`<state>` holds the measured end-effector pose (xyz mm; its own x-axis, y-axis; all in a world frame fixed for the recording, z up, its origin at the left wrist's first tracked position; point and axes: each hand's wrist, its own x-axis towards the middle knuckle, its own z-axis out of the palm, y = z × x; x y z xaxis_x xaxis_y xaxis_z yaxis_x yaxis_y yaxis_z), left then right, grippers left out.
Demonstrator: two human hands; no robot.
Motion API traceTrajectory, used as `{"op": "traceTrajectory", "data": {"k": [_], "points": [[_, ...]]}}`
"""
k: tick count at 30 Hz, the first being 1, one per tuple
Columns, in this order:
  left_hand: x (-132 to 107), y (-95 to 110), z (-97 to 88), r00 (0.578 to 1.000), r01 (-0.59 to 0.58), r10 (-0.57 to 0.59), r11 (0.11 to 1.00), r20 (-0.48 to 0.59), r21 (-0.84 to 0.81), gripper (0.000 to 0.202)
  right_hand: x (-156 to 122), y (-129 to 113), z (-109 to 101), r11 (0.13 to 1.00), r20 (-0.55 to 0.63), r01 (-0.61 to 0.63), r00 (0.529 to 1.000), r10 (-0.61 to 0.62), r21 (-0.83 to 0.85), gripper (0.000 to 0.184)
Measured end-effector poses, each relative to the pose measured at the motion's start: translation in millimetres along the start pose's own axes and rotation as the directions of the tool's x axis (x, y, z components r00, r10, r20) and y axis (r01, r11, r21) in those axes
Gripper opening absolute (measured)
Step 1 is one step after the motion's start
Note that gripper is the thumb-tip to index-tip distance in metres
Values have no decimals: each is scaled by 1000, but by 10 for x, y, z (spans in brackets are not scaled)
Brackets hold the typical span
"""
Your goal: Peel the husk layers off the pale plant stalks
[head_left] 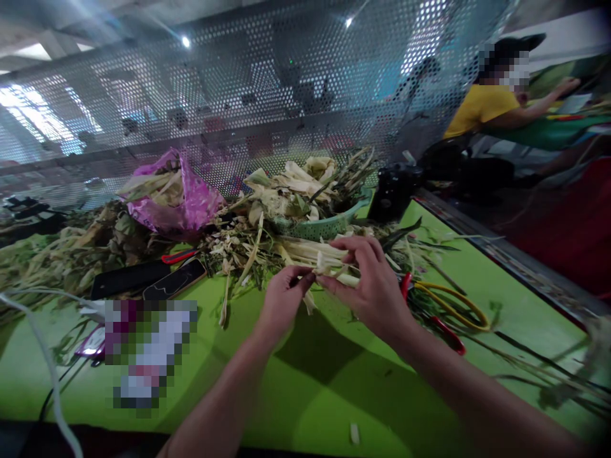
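My left hand point(286, 291) is closed in a pinch on a pale, dry strip that looks like corn husk point(323, 262). From the other side, my right hand point(375, 283) grips the same piece between its thumb and bent fingers. Both hands are above the green table point(305, 394), close together. Just behind them lies a bundle of long pale husks point(300, 248). To the right of my right hand are a yellow-handled tool point(482, 320) and a red-handled tool point(449, 335), partly covered by green scraps.
A green basket point(317, 228) heaped with husks stands behind, beside a black device point(395, 194). Further left are a pink plastic bag point(165, 213), a phone point(176, 280) and a white cable point(50, 362). A perforated metal screen point(229, 95) borders the table; a person in yellow point(482, 108) sits beyond.
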<state>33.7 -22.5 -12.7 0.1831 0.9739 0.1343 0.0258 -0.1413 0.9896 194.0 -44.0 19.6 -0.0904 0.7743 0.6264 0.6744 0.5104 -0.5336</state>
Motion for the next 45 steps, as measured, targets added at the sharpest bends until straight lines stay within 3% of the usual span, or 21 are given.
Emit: {"op": "traceTrajectory", "data": {"k": [4,9,13,17,23,28,34,37,41,45], "points": [[9,-9,-13,999,2,-4,999,-44,-35,17,3,53,70,958,152,-183,977,151,222,61],[-3,-6,-4,998,-21,18,998,-65,-52,12,1,97,118,928,261,-283,940,218,243,49],[-16,28,-13,1000,3,-1,996,18,-95,14,6,121,109,918,260,-274,945,200,288,34],[-19,63,-23,999,-4,7,999,51,-49,14,11,155,116,890,224,-321,940,257,323,23],[-7,92,-73,999,-23,17,992,49,124,13,45,190,126,820,184,-404,915,359,406,26],[-18,99,-123,993,-20,-8,970,114,242,7,50,178,110,877,210,-308,947,244,368,25],[-30,43,-92,964,-45,-21,969,264,243,26,44,156,81,926,255,-178,962,93,333,33],[-17,12,-93,975,-9,-30,985,220,172,28,68,161,34,886,283,-254,948,148,388,37],[-10,23,-103,983,60,-73,995,169,80,29,108,190,-27,793,339,-431,892,300,431,30],[-2,48,-95,989,44,-55,995,135,86,25,114,244,-13,722,322,-465,883,341,513,26]]}}
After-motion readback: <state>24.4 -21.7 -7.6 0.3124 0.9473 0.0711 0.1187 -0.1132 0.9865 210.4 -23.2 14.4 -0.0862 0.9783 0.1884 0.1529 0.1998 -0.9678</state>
